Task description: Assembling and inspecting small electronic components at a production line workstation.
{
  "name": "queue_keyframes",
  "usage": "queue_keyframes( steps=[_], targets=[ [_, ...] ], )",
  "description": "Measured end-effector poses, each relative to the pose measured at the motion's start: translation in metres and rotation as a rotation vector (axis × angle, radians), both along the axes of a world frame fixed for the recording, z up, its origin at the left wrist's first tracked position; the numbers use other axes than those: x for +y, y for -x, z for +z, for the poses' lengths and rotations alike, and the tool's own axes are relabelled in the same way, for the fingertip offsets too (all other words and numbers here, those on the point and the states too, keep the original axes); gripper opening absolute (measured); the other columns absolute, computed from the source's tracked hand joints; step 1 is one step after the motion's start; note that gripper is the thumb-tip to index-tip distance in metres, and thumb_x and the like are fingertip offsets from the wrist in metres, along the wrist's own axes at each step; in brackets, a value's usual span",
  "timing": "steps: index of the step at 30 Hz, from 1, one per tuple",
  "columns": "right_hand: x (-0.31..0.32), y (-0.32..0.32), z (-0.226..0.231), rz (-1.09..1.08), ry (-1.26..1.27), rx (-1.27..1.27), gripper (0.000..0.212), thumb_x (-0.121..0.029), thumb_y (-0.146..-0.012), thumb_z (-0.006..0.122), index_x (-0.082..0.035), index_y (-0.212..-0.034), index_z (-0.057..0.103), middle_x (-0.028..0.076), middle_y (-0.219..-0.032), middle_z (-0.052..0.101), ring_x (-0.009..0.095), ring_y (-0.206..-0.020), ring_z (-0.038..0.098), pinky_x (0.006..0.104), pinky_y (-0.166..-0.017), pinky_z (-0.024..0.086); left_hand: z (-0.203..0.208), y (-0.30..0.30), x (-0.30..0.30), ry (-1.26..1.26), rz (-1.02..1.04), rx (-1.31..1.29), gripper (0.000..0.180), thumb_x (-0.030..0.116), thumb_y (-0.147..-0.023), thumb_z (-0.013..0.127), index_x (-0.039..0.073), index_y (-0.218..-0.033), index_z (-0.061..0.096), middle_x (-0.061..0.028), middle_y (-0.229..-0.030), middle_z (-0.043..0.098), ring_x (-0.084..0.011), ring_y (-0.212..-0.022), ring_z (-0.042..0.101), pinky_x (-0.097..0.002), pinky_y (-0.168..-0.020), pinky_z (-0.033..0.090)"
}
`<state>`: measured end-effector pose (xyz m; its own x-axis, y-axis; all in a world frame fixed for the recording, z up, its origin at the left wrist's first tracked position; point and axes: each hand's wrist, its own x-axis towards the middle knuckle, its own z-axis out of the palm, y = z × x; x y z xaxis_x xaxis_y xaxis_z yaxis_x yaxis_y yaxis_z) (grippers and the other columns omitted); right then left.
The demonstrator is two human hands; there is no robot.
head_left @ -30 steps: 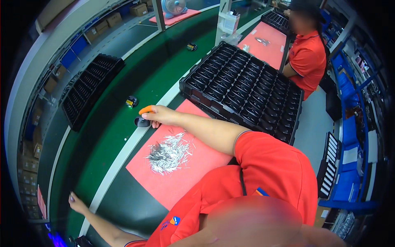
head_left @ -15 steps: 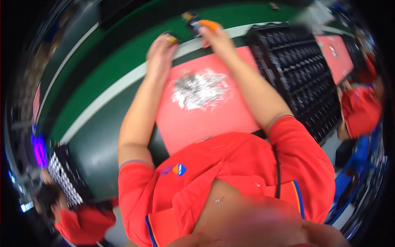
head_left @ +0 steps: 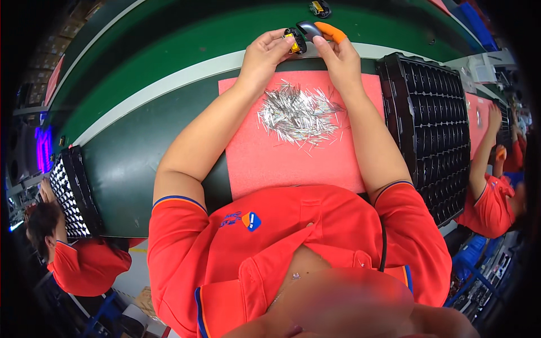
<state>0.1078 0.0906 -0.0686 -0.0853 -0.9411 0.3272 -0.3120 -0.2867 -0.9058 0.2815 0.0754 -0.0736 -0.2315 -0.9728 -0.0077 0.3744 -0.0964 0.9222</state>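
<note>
The left hand (head_left: 262, 61), at the top centre of the frame, pinches a small black-and-yellow part (head_left: 294, 41) between its thumb and fingers. Just to its right, the right hand (head_left: 339, 61) grips a dark, curved shell (head_left: 307, 29); an orange finger cover (head_left: 332, 31) sits on one of its fingers. The shell and the part are close together, and whether they touch is hard to tell. Both are above the pale rail (head_left: 169, 93) and the edge of the green belt (head_left: 186, 42). Another black-and-yellow piece (head_left: 320, 8) lies on the belt at the top edge of the frame.

Below the hands, between the forearms, a loose heap of thin silvery strips (head_left: 297, 115) lies on a pink mat (head_left: 293, 166). Black trays (head_left: 439, 129) stand right of the mat. A co-worker (head_left: 93, 265) is at the lower left, beside a black-and-white tray (head_left: 66, 191); another person (head_left: 491, 205) is at the right.
</note>
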Motion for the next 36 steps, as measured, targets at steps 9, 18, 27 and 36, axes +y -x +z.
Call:
queue_keyframes(
  steps=[9, 18, 27, 36],
  targets=[
    [-0.001, -0.001, -0.004, -0.024, 0.034, 0.138, 0.036, -0.020, -0.089, 0.066, -0.004, -0.120, 0.059, 0.004, -0.096, 0.063, 0.006, -0.073, 0.055, 0.0206, -0.065, 0.045, 0.004, 0.004, 0.004, -0.020, -0.034, -0.002, 0.036, 0.022, -0.090, 0.064, 0.001, -0.118, 0.055, -0.0087, -0.108, 0.065, -0.0127, -0.099, 0.062, -0.0286, -0.090, 0.048],
    [-0.001, -0.001, -0.005, -0.082, 0.100, 0.193, 0.040, -0.030, -0.085, 0.069, -0.006, -0.117, 0.062, 0.004, -0.080, 0.059, 0.010, -0.066, 0.054, 0.0239, -0.061, 0.044, 0.005, 0.004, 0.006, -0.005, -0.018, 0.002, 0.036, 0.022, -0.090, 0.064, 0.001, -0.117, 0.054, -0.0102, -0.107, 0.064, -0.0145, -0.099, 0.062, -0.0282, -0.090, 0.049],
    [0.002, -0.001, 0.002, -0.088, 0.041, 0.236, 0.042, -0.030, -0.084, 0.070, -0.007, -0.117, 0.061, 0.003, -0.078, 0.062, 0.007, -0.068, 0.055, 0.0217, -0.063, 0.044, 0.003, 0.003, 0.006, 0.004, -0.014, -0.003, 0.035, 0.021, -0.090, 0.064, 0.001, -0.117, 0.054, -0.0103, -0.108, 0.063, -0.0141, -0.099, 0.062, -0.0269, -0.089, 0.050],
    [0.004, -0.002, 0.012, -0.073, -0.109, 0.281, 0.045, -0.031, -0.079, 0.075, -0.004, -0.112, 0.061, 0.001, -0.075, 0.061, 0.006, -0.065, 0.054, 0.0203, -0.062, 0.043, 0.001, 0.001, 0.003, 0.026, -0.002, -0.023, 0.035, 0.018, -0.093, 0.059, 0.001, -0.123, 0.054, -0.0062, -0.110, 0.063, -0.0110, -0.097, 0.062, -0.0236, -0.087, 0.051]
  ],
)
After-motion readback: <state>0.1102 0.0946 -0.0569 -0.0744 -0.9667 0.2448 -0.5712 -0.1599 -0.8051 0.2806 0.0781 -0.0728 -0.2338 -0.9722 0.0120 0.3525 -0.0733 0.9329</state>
